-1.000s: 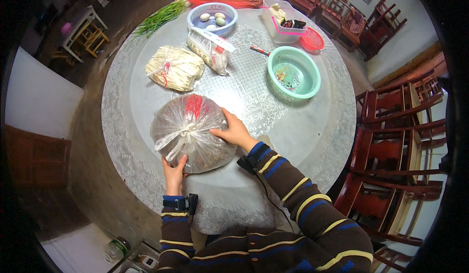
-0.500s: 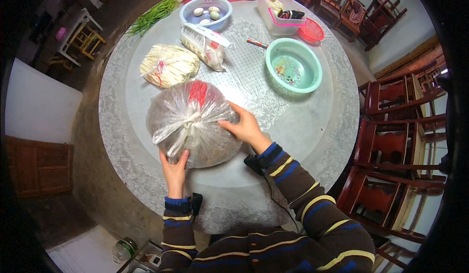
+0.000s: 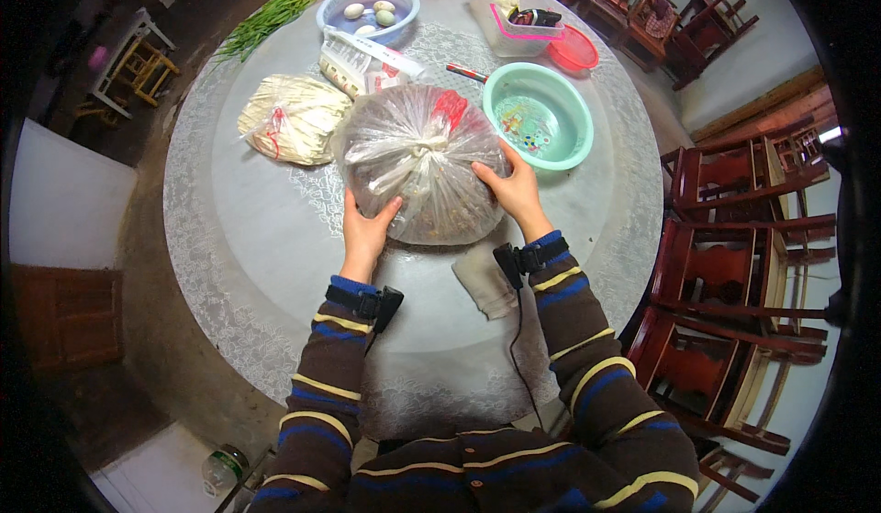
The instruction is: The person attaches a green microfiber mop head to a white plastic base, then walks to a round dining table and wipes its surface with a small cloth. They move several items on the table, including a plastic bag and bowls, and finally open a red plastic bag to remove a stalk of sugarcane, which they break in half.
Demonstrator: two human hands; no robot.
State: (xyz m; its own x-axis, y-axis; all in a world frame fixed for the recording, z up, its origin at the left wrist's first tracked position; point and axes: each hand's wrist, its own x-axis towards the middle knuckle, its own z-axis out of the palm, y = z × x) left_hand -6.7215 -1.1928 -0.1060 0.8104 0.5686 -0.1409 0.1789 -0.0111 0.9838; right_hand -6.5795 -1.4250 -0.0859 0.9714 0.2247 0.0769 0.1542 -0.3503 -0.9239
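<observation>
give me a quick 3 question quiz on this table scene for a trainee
1. True or false: both hands touch the tied clear bag.
2. Which thing lies nearest the right hand?
A. green bowl
B. blue bowl of eggs
C. green stalks
3. Fill in: on the table just left of the clear bag lies a bag of pale ____.

Key
1. True: the left hand presses its near left side, the right hand its right side.
2. A
3. noodles, as far as the view shows
</observation>
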